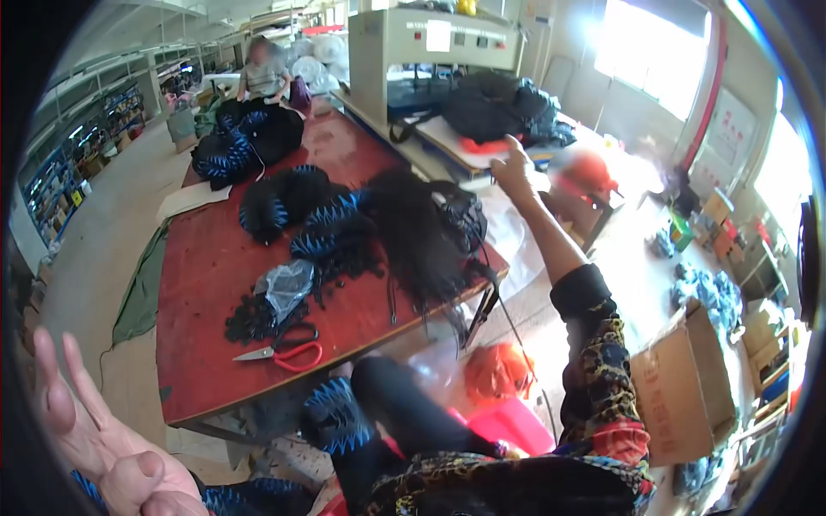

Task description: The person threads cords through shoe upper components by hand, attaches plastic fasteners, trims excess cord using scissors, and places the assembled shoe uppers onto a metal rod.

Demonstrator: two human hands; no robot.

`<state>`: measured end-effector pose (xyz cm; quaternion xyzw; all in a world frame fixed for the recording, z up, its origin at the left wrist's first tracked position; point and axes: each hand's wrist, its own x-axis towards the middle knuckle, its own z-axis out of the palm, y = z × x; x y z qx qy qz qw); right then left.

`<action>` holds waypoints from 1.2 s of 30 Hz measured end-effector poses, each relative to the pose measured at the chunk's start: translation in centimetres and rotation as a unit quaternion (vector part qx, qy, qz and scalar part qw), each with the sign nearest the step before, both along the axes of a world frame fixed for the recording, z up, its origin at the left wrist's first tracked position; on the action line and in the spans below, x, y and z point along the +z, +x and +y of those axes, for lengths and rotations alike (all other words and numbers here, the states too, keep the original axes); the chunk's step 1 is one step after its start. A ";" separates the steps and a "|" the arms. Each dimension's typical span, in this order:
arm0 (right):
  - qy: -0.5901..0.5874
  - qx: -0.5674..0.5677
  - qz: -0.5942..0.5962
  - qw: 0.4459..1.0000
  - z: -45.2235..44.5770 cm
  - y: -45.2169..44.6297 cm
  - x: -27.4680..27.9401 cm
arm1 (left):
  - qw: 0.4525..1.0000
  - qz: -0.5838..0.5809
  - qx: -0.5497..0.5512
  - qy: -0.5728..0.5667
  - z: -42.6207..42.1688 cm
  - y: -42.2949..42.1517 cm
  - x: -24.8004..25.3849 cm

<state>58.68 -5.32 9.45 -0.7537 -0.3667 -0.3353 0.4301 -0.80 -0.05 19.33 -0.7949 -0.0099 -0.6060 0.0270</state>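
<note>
My left hand (120, 456) is raised close to the camera at the lower left, palm showing. Some fingers are stretched apart, others bent, and nothing is in it. My right hand (516, 169) reaches far forward beside the press machine, one finger stretched out. It is nearest to a red cloth edge (482, 146) under a dark pile of bags (486, 107); contact I cannot make out. On the red table (194, 322) between the hands lie scissors (288, 351), a clear plastic bag (286, 285), small black pieces (249, 318) and black-and-blue padded rolls (331, 224).
A dark hair-like mass (413, 232) covers the table's right part. Behind stands the press machine (456, 43). A person (264, 73) is at the table's far end. An orange bag (499, 371) and a cardboard box (688, 387) are at the right. A walkway (95, 232) runs at left.
</note>
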 end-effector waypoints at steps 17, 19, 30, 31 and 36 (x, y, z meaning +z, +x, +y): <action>-0.052 -0.091 0.124 0.987 -1.9 4.8 2.2 | 0.989 0.114 -0.071 -0.059 0.3 4.0 -0.8; -0.063 -0.098 0.113 0.987 -1.5 4.7 2.2 | 0.988 0.120 -0.067 -0.075 0.6 4.2 -1.3; -0.074 -0.117 0.121 0.983 1.8 6.2 0.3 | 0.977 0.125 -0.090 -0.145 4.3 5.0 -5.1; -0.075 -0.117 0.128 0.982 1.9 6.4 0.0 | 0.975 0.125 -0.096 -0.156 4.5 5.0 -5.5; -0.070 -0.118 0.140 0.981 2.0 7.8 -0.5 | 0.965 0.129 -0.113 -0.199 5.1 5.0 -7.1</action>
